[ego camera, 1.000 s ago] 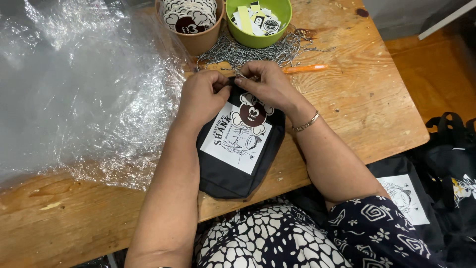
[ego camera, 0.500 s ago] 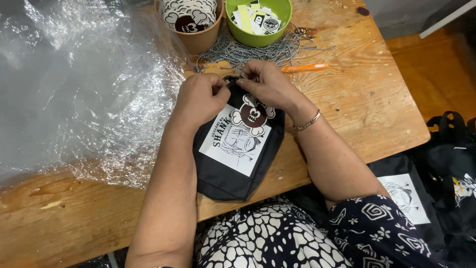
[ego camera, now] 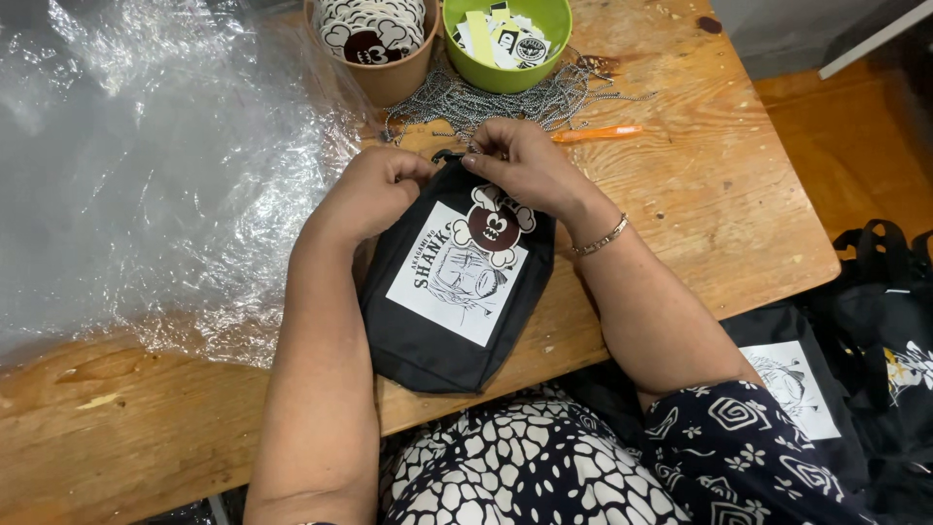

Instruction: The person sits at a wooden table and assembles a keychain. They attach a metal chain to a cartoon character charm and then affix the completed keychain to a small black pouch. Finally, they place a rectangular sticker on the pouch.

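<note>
A black fabric pouch [ego camera: 428, 335] with a white printed drawing panel lies on the wooden table [ego camera: 700, 194] in front of me. A brown and white skull-shaped tag [ego camera: 493, 227] rests on its upper part. My left hand [ego camera: 374, 190] pinches the pouch's top left edge. My right hand [ego camera: 520, 165] pinches the top edge just beside it, fingers closed at the zipper end. A thin bracelet circles my right wrist.
Crumpled clear plastic sheet [ego camera: 146, 165] covers the table's left. A tan cup of skull tags [ego camera: 374, 39], a green bowl of small stickers [ego camera: 505, 39], a heap of ball chains [ego camera: 505, 97] and an orange pen [ego camera: 598, 133] lie behind. More black bags [ego camera: 855, 360] sit at right.
Both hands stay at the pouch's top edge, fingers shifting slightly. The pouch has not moved noticeably.
</note>
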